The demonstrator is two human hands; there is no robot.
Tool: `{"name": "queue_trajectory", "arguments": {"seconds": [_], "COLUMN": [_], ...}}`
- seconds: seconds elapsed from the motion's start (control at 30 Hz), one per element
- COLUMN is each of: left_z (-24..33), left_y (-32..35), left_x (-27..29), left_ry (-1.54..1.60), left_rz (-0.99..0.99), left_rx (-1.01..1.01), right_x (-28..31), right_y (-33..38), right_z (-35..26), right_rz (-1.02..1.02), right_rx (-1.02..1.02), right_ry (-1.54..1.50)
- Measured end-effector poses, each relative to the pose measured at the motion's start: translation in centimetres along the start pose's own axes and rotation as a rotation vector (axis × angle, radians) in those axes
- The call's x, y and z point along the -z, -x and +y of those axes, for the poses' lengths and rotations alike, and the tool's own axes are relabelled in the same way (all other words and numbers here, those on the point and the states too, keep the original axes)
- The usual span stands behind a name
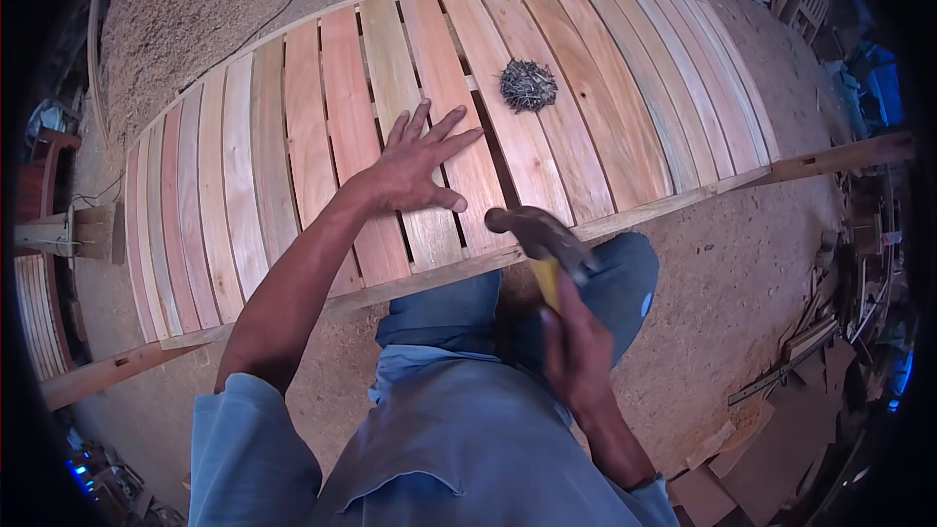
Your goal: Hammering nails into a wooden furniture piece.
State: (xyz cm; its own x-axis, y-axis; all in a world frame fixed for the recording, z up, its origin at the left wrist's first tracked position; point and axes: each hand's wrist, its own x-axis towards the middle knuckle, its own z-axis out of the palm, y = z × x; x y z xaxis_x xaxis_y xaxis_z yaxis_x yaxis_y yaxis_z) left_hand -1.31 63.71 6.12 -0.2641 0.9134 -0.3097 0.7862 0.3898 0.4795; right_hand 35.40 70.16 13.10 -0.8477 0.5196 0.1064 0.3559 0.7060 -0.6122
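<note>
Right hand (578,351) gripping hammer (539,239), left hand (415,168) spread, seemingly on slats (244,176)

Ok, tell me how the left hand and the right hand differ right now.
The left hand is spread open, fingers splayed, palm down over the slatted wooden panel; the right hand is closed in a fist around a hammer. The left hand holds nothing; the right grips the handle. The left reaches farther out, toward the pile of nails; the right stays near the knee. Both are bare.
</note>
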Motion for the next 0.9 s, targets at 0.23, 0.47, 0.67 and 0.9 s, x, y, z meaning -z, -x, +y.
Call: {"name": "queue_trajectory", "arguments": {"seconds": [0.23, 0.47, 0.67, 0.9], "left_z": [1.0, 0.8, 0.7, 0.9], "left_y": [0.1, 0.3, 0.4, -2.0], "left_x": [0.9, 0.7, 0.9, 0.3], "left_ry": [-0.019, -0.001, -0.035, 0.071], "left_rz": [0.006, 0.019, 0.009, 0.007], "left_rx": [-0.007, -0.052, -0.016, 0.026], "right_x": [0.5, -0.2, -2.3, -2.6], "right_y": [2.8, 1.7, 2.8, 2.9], "right_z": [-1.0, -1.8, -1.6, -1.0], "right_rz": [-0.157, 0.322, -0.037, -0.07], "right_rx": [-0.098, 0.154, -0.2, -0.213], "right_ry": [0.072, -0.092, -0.09, 0.004]}}
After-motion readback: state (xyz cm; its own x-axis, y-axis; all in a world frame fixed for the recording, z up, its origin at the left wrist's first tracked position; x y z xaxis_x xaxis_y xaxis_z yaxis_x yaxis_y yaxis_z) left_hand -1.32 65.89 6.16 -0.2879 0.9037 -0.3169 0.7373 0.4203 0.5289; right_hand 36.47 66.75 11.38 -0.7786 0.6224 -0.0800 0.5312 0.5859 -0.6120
